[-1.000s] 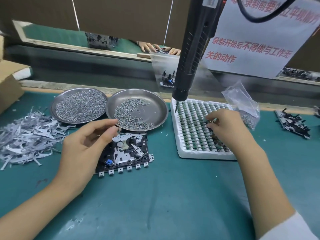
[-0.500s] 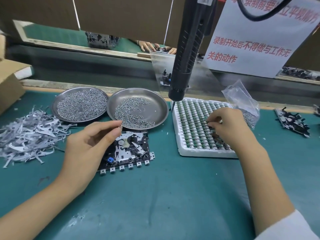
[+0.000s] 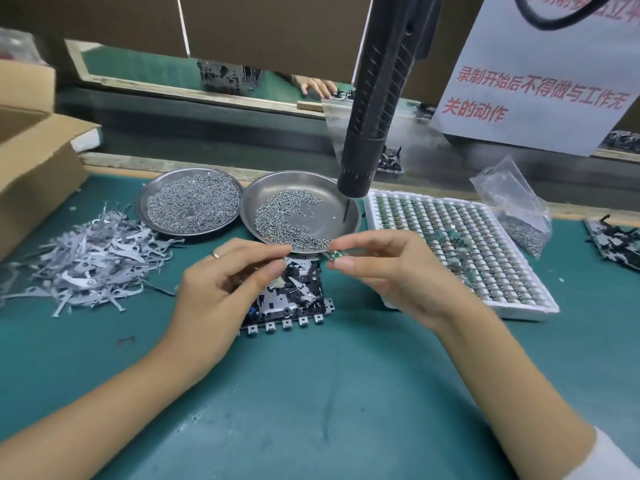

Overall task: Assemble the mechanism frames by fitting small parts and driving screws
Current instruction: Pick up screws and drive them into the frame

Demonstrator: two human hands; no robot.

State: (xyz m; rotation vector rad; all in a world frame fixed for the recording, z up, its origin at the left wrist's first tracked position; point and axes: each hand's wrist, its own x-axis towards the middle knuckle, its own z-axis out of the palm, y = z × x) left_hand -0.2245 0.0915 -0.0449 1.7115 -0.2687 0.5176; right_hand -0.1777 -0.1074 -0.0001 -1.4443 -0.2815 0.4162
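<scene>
We see right hand (image 3: 391, 271) pinching a small green part (image 3: 334, 255) | left hand (image 3: 221, 289), fingers loosely curled, holding nothing, over mechanism frame (image 3: 291, 299) | screw dish (image 3: 343, 216) behind.

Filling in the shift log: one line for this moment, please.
right hand: pinches small green part | left hand: open over mechanism frame | screwdriver: hanging, unused
</scene>
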